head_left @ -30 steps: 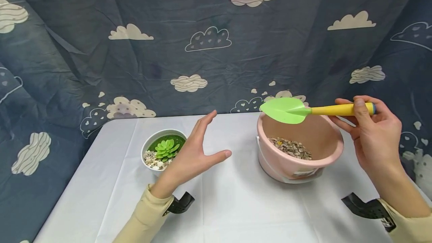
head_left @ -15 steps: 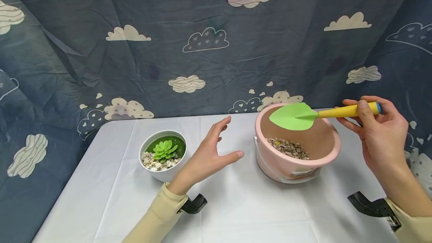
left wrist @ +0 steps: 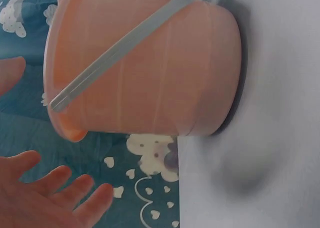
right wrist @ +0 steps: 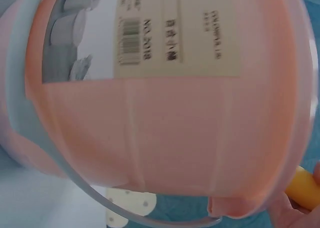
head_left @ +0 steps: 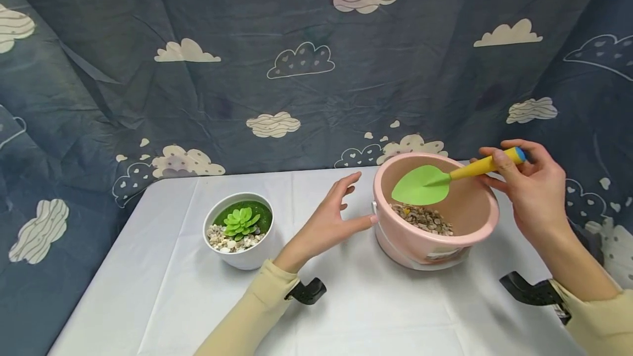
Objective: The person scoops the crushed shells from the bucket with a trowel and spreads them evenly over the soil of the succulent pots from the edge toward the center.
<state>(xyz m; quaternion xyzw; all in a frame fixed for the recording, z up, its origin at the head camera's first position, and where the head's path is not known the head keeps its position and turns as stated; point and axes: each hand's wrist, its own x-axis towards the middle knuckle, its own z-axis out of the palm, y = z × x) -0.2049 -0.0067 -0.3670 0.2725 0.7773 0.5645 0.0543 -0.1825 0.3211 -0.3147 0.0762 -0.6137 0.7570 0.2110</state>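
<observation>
Head view: gripping green-and-yellow garden trowel (head_left: pixel 460 172) in right hand (head_left: pixel 536 188)

Pinching yellow handle (head_left: pixel 477 168) between thumb and fingers, holding green blade (head_left: pixel 420 187) angled down over pebbles (head_left: pixel 427 221) in pink plastic bucket (head_left: pixel 415 246), set between both hands. Hard to tell if touching pebbles. Holding left hand (head_left: pixel 328 228) with fingers spread and relaxed, just beside bucket. Left of that hand: succulent (head_left: pixel 240 221) in white pot (head_left: pixel 244 260), on white tablecloth (head_left: pixel 371 312).

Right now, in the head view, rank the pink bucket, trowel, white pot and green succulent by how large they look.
1. Pink bucket
2. Trowel and white pot, left unranked: the trowel looks longer, the pot bulkier.
3. Green succulent
</observation>
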